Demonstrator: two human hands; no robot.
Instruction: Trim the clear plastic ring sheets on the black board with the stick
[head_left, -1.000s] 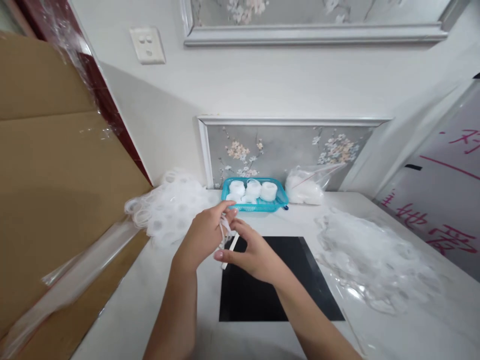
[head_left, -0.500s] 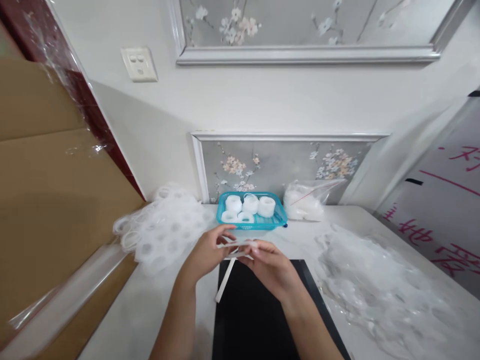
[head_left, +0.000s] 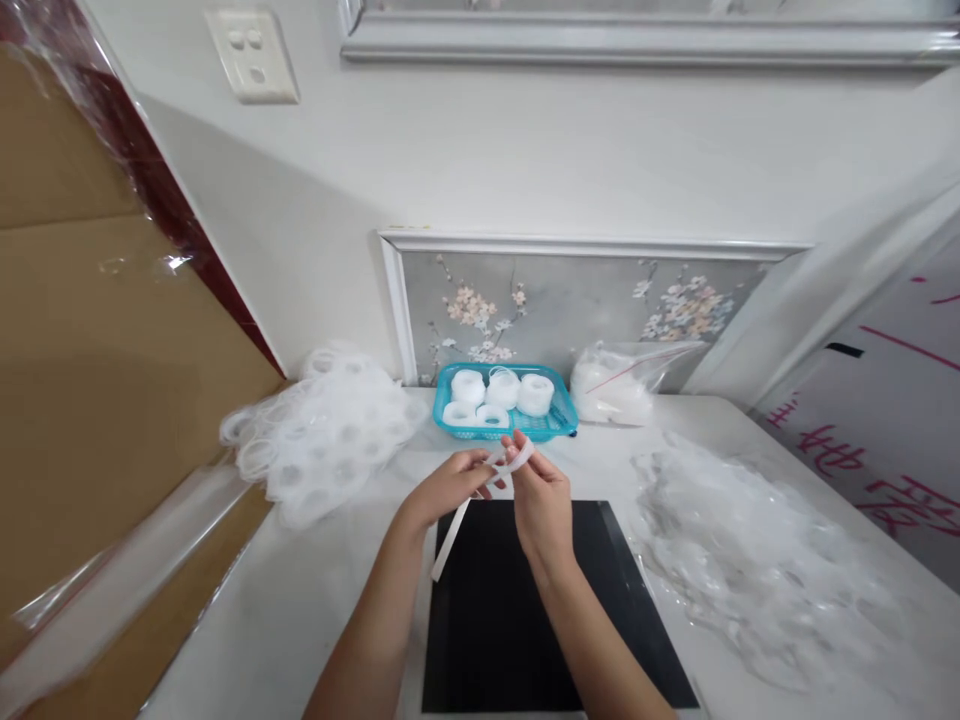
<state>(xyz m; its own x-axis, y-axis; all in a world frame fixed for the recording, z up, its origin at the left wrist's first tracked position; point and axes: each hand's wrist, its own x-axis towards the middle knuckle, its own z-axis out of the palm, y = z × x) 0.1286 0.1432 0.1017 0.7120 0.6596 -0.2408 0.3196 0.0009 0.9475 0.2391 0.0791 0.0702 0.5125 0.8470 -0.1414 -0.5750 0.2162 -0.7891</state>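
Observation:
My left hand (head_left: 450,485) and my right hand (head_left: 538,495) meet above the far edge of a black mat (head_left: 540,620). Both pinch a white strip (head_left: 510,462) that curls between the fingertips of the two hands. One end of the strip hangs down past my left hand and slants toward the mat's left edge. Just behind my hands stands a turquoise basket (head_left: 561,418) with several white rolls (head_left: 504,390) in it.
A heap of white rings in clear plastic (head_left: 322,440) lies at the left. Crumpled clear plastic (head_left: 757,560) covers the table's right side. A clear bag of white pieces (head_left: 611,385) leans by the wall. Cardboard (head_left: 97,400) stands at the left, a board with red writing (head_left: 885,420) at the right.
My hands have moved a little farther from me and closer together, and the strip now curls up between the fingertips. The camera has tilted down.

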